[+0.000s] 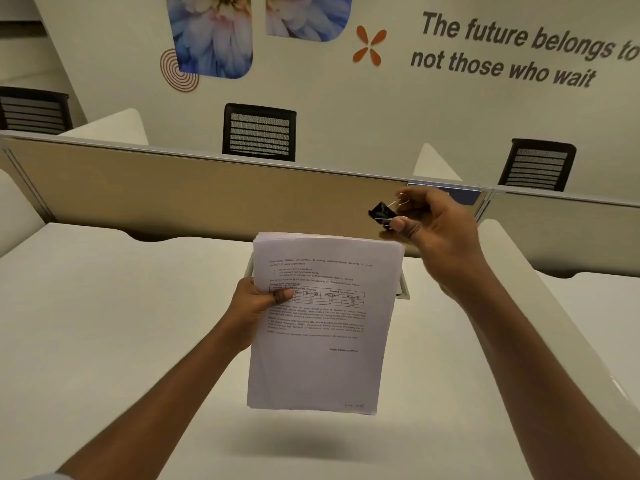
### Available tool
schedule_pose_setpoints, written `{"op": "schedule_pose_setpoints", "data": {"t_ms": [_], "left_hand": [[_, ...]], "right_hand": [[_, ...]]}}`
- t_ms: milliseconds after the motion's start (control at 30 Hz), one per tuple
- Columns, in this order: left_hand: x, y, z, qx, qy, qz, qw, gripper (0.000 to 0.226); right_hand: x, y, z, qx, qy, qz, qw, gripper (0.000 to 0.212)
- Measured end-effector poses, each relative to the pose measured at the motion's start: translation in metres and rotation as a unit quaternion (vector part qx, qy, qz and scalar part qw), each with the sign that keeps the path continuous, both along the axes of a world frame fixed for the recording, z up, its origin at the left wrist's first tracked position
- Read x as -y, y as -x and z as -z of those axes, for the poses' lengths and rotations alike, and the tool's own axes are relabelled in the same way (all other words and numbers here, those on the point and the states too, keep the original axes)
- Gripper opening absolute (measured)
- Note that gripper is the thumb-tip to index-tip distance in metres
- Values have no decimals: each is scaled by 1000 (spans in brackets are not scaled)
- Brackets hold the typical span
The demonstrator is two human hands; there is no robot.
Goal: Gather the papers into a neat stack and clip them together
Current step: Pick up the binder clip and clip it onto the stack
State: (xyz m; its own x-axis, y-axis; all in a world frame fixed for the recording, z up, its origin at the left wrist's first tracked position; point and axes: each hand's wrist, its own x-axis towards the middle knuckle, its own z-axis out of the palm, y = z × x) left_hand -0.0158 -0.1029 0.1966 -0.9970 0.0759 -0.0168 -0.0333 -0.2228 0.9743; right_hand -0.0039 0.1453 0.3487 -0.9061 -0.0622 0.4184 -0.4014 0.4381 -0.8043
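Here our left hand (254, 301) pinches the stack (322, 323) aloft, our right hand (427, 225) squeezing the clip (381, 212); sheets could splay if the clip bites crooked.

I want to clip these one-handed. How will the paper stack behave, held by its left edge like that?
The paper stack stays fairly flat pinched only by the left hand, so it is probably thick enough to resist flopping. Its sheets look slightly fanned at the top, so they may slide. The right hand holds the binder clip near that edge.

Squared stack of printed papers (322, 323) aloft above desk; black binder clip (382, 213) just beyond its top-right corner.
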Motion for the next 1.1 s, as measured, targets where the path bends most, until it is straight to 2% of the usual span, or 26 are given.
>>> {"op": "schedule_pose_setpoints", "data": {"t_ms": [167,500,833,1100], "left_hand": [[8,-2,-3,-12,21,17,1000,25],[30,-2,-10,-28,49,26,998,28],[48,-3,-12,-28,59,21,998,28],[48,-5,-15,-37,73,23,996,26]], "right_hand": [[48,-8,-11,-21,-113,-29,993,36],[103,-2,8,-135,-237,-36,961,30],[129,2,25,-230,-250,0,940,24],[137,0,29,-235,-259,19,937,26]]}}
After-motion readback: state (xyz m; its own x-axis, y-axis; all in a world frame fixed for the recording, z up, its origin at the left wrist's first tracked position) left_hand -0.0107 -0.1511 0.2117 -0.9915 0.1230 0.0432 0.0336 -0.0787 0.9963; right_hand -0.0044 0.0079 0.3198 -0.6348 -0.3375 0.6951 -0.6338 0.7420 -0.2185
